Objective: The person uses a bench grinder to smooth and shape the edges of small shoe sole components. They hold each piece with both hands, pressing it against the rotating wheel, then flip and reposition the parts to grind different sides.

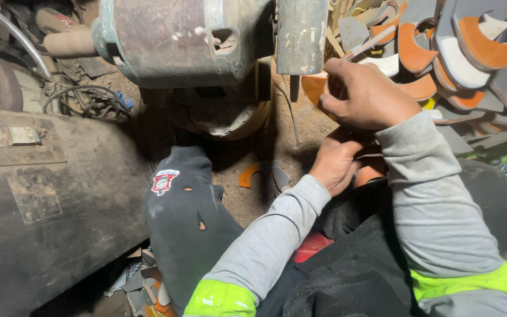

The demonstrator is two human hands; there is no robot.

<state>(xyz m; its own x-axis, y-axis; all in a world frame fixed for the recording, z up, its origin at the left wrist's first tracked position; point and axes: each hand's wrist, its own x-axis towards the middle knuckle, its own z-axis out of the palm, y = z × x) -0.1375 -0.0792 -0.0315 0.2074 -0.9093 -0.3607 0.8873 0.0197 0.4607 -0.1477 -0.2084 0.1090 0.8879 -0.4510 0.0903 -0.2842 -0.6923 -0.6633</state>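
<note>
The right hand point(366, 97) sits right of centre in the upper half of the frame, knuckles up and fingers curled inward, its grip narrow around the edge of an orange curved piece point(314, 87) that peeks out at its left side, just below the grey wheel guard point(301, 35). The left hand point(338, 161) lies directly beneath it, palm turned up and fingers bent, closed on another orange piece point(369, 174) whose edge shows to its right; how firmly it pinches, I cannot tell. Both forearms reach in from the lower right in grey knit sleeves point(435, 199) with bright yellow-green cuffs.

The held pieces look flat, thin and smooth, orange on one face, cut with rounded outlines. A heap of like pieces point(465, 53), orange, white and grey, fills the upper right corner. One more orange and grey scrap point(265, 174) lies on the dusty dirt floor point(247, 199) at centre.

A worn, rusty metal motor housing point(177, 38) spans the top centre. A dark trouser knee point(186, 199) with small holes and a stitched badge sits below it. A grimy dark metal box point(48, 199) fills the left.
</note>
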